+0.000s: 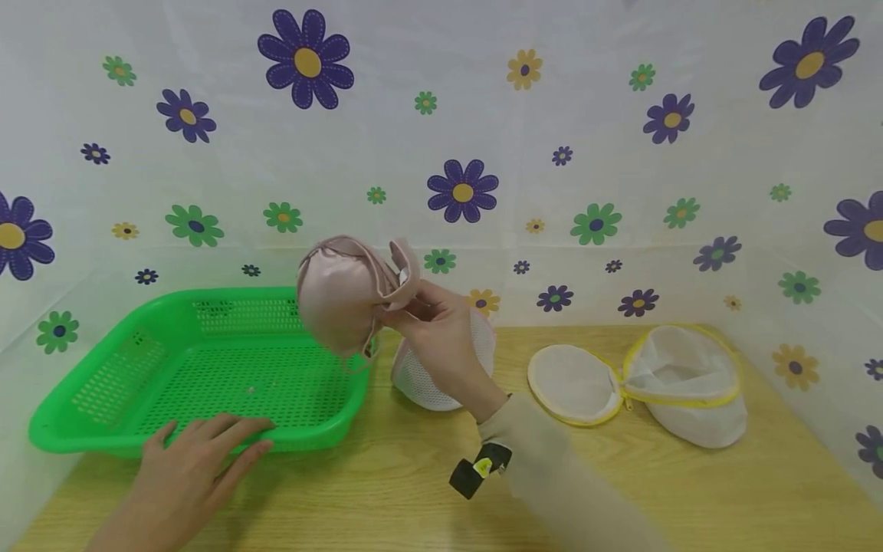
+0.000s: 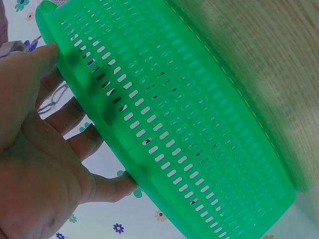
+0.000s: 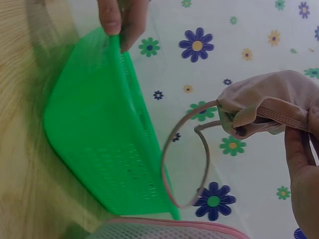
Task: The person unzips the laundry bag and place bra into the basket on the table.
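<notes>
One bra (image 1: 336, 295) in right grip (image 1: 444, 337); left grip (image 1: 193, 464) on basket (image 1: 320, 433)

— Which sort of place do we see?
— It looks like a home, though we cannot tell the room: behind the gripping right hand (image 1: 444, 341) hangs a flower-printed sheet (image 1: 386, 146), below is a wood-grain table (image 1: 386, 498), and to the left a green plastic basket (image 1: 317, 438).
</notes>
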A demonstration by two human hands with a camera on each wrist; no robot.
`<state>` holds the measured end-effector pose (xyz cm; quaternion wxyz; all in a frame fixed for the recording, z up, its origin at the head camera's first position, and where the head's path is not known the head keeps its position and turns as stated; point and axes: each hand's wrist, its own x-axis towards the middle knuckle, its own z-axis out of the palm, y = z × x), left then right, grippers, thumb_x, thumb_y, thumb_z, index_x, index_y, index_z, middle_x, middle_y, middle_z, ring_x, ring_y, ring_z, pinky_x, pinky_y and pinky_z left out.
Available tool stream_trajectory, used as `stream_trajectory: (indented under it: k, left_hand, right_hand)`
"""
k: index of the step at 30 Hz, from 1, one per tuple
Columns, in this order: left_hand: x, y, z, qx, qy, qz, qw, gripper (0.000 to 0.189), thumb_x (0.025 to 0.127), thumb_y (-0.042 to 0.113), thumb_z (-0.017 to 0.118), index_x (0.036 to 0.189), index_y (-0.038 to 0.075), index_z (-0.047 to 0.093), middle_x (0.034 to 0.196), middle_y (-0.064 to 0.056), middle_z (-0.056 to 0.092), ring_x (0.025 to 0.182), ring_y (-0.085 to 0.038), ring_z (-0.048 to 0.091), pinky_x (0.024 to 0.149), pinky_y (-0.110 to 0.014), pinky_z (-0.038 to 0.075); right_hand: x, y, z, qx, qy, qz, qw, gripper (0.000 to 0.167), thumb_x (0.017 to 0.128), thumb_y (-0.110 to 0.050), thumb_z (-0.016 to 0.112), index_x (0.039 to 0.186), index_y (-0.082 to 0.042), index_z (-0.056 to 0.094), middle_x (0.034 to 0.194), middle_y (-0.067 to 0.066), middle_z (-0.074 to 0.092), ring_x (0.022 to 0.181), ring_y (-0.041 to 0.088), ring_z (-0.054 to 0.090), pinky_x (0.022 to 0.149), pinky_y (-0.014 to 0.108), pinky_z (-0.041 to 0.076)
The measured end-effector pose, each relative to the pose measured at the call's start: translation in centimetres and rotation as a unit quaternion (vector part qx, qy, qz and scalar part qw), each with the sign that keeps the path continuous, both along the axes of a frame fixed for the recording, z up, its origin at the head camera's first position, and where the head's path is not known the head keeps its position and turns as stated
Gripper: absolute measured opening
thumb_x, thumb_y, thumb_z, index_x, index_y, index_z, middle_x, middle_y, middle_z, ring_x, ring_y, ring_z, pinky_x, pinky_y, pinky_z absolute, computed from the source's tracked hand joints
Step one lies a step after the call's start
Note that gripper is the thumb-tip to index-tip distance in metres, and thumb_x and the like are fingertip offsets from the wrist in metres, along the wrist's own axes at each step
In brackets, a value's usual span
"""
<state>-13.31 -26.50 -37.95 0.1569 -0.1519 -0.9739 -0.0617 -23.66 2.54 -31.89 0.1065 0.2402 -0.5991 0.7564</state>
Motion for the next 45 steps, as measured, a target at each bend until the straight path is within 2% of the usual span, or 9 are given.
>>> stream_trajectory:
  k: [5,12,15,19,22,25,32,42,45]
  left_hand:
    - [0.0,0.0,0.0,-0.001,-0.001,0.001,1.0000,0.027,0.097,0.038,0.068,0.121,0.028,0.071,0.111,0.003,0.072,0.103,-0.034,0.070,0.088,-0.080,0.039]
    - [-0.1,0.0,0.0,0.001,-0.005,-0.002,1.0000,0.028,0.097,0.038,0.067,0.123,0.028,0.070,0.113,0.002,0.072,0.105,-0.035,0.069,0.088,-0.082,0.037]
    - [-0.1,0.0,0.0,-0.003,-0.012,0.000,0.9999,0.028,0.097,0.038,0.067,0.123,0.027,0.070,0.114,0.001,0.072,0.105,-0.036,0.069,0.088,-0.083,0.037]
    - [-0.1,-0.1,-0.1,-0.005,-0.013,0.004,0.9999,0.030,0.098,0.039,0.066,0.124,0.025,0.071,0.115,-0.002,0.072,0.106,-0.038,0.068,0.088,-0.083,0.037]
    - [-0.1,-0.1,-0.1,-0.001,-0.005,0.004,1.0000,0.031,0.098,0.039,0.067,0.124,0.025,0.070,0.114,-0.001,0.072,0.106,-0.038,0.068,0.089,-0.083,0.036]
    - [0.0,-0.1,-0.2,0.005,-0.006,0.005,1.0000,0.031,0.098,0.040,0.066,0.126,0.026,0.070,0.114,0.000,0.072,0.106,-0.038,0.068,0.090,-0.083,0.035]
    - [0.0,-0.1,-0.3,0.013,-0.022,0.012,0.9996,0.032,0.098,0.041,0.065,0.127,0.025,0.070,0.114,-0.001,0.072,0.108,-0.038,0.068,0.091,-0.084,0.032]
    - [-0.1,-0.1,-0.4,0.017,-0.026,0.013,0.9994,0.034,0.099,0.042,0.065,0.128,0.025,0.069,0.115,-0.002,0.072,0.108,-0.039,0.067,0.092,-0.083,0.031]
    - [0.0,-0.1,-0.4,0.020,-0.021,0.013,0.9995,0.034,0.099,0.042,0.065,0.128,0.025,0.069,0.116,-0.002,0.072,0.109,-0.039,0.067,0.092,-0.082,0.032]
  right_hand:
    - [-0.5,-1.3,-1.4,0.031,-0.002,-0.001,0.9995,0.010,0.091,0.004,0.070,0.101,0.005,0.071,0.113,0.023,0.074,0.105,0.015,0.073,0.093,0.032,0.059]
    - [-0.7,-2.6,-3.1,0.113,0.044,0.005,0.9927,0.018,0.090,0.009,0.066,0.105,0.005,0.074,0.107,0.023,0.075,0.101,0.023,0.073,0.087,0.028,0.060]
    - [-0.9,-2.8,-3.7,0.190,0.113,-0.016,0.9752,0.019,0.088,0.011,0.064,0.100,0.002,0.076,0.098,0.016,0.076,0.088,0.020,0.071,0.080,0.021,0.059]
    - [-1.2,-3.0,-4.3,0.285,0.237,-0.061,0.9267,0.019,0.086,0.012,0.064,0.090,-0.002,0.076,0.088,0.009,0.075,0.079,0.016,0.066,0.076,0.014,0.053]
    - [-1.3,-3.2,-4.6,0.333,0.284,-0.076,0.8959,0.016,0.088,0.009,0.066,0.089,-0.004,0.075,0.090,0.005,0.076,0.083,0.013,0.068,0.079,0.013,0.053]
    - [-1.3,-3.4,-4.8,0.371,0.281,-0.073,0.8820,0.015,0.090,0.006,0.067,0.094,-0.005,0.076,0.094,0.004,0.076,0.086,0.013,0.070,0.082,0.014,0.053]
    - [-1.3,-3.8,-5.1,0.429,0.246,-0.052,0.8673,0.023,0.090,0.007,0.066,0.106,-0.005,0.076,0.107,0.005,0.076,0.100,0.014,0.071,0.091,0.013,0.052]
    - [-1.5,-4.4,-5.6,0.484,0.271,-0.085,0.8276,0.015,0.093,-0.005,0.069,0.100,-0.013,0.079,0.101,-0.003,0.077,0.097,0.015,0.065,0.091,0.022,0.050]
    - [-1.3,-4.5,-5.5,0.492,0.272,-0.094,0.8218,0.014,0.094,-0.007,0.069,0.102,-0.012,0.079,0.104,-0.001,0.075,0.098,0.016,0.064,0.090,0.022,0.050]
